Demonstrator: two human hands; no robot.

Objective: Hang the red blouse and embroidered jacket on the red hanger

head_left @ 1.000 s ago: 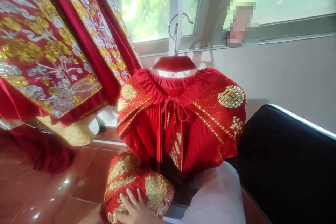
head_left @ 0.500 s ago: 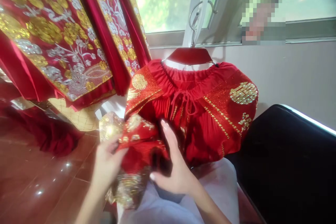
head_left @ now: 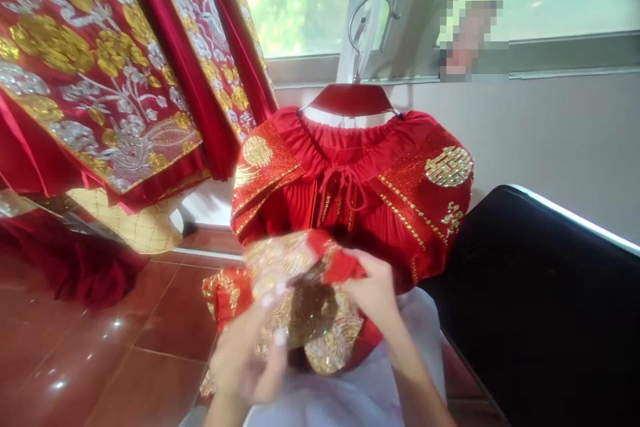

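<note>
A red and gold embroidered piece of cloth [head_left: 285, 257] lies bunched over my lap, in front of the red garment. My right hand [head_left: 377, 290] pinches a red part of it between thumb and fingers. My left hand [head_left: 250, 347], blurred, lies against its near left side with fingers stretched out and thumb apart. Between the hands a dark brown inner side and gold wave patterns show. Behind them a red pleated garment [head_left: 400, 193] with gold emblems and a tied neck cord hangs on a red hanger [head_left: 350, 100].
A long embroidered red garment [head_left: 115, 80] hangs at the left. A black surface with a pale edge [head_left: 550, 293] stands at the right. Windows [head_left: 300, 0] are behind, and red tiles [head_left: 115, 327] cover the floor.
My right hand was open and now pinches the red cloth. My left hand has let go of the edge it pinched and moved right and nearer. The embroidered cloth has been turned over.
</note>
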